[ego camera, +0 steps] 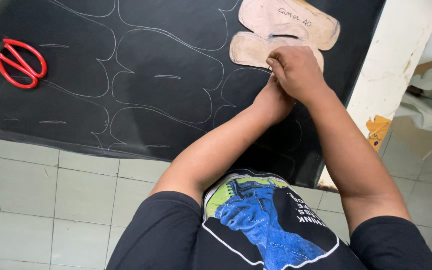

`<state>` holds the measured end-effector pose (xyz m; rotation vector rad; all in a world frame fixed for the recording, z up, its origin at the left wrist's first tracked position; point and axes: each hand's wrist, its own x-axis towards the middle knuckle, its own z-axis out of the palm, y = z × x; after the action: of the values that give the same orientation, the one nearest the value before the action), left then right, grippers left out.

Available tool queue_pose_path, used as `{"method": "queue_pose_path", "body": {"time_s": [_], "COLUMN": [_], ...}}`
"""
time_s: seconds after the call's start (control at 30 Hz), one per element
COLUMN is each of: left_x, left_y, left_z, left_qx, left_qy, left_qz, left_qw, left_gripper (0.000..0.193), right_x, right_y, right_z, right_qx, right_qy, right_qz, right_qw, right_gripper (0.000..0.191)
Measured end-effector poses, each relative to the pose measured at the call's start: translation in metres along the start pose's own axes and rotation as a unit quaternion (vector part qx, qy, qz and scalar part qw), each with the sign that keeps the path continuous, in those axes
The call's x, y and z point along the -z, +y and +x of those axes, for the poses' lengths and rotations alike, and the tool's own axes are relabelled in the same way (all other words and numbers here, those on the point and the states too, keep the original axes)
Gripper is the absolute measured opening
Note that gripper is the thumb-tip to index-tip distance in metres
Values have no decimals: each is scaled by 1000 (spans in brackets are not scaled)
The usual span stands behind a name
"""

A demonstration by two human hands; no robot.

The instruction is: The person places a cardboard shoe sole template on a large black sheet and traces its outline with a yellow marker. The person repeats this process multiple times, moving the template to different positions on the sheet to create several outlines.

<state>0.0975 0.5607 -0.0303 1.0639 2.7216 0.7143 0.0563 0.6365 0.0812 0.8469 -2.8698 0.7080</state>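
Right hand [296, 70]: fingers pinched together on a thin marker, tip at template [281, 35] edge.
Left hand [272, 102]: beneath right; finger state cannot tell.
Template: on black sheet [141, 75], far right.
Scissors [18, 62]: far left.
Technique: press template flat, trace tight along edge.

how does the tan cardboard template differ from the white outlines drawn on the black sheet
The template is a solid tan cutout lying on the sheet; the outlines are only thin white lines with black inside. The template is single and sits at the top edge by the right hand, partly hidden by it; the outlines repeat across the sheet, untouched by either hand. Both seem to share the same lobed contour.
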Motion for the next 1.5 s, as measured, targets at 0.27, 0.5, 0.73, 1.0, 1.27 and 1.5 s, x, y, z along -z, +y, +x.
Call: {"method": "queue_pose_path", "body": {"time_s": [0.27, 0.5, 0.73, 1.0, 1.27, 1.5], "left_x": [-5, 4, 37, 42, 46, 57], "left_y": [-2, -3, 2, 5, 0, -1], "left_z": [5, 6, -5, -7, -8, -10], "left_qx": [-18, -17, -4, 21, 9, 9], "left_qy": [-40, -29, 0, -13, 8, 6], "left_qz": [21, 17, 51, 71, 51, 56], "left_qw": [999, 999, 999, 997, 999, 998], "left_gripper": [49, 50, 52, 53, 45, 50], "right_x": [-30, -45, -45, -29, -46, -24], "right_y": [-14, -17, 11, 33, 45, 89], "right_z": [42, 66, 74, 72, 130, 125], "right_qx": [39, 8, 41, -19, -26, -54], "right_qy": [-17, -21, 71, 34, 69, 99], "right_qz": [88, 155, 87, 48, 88, 21], "right_qw": [995, 988, 993, 998, 993, 993], "right_gripper": [13, 12, 12, 15, 16, 16]}}
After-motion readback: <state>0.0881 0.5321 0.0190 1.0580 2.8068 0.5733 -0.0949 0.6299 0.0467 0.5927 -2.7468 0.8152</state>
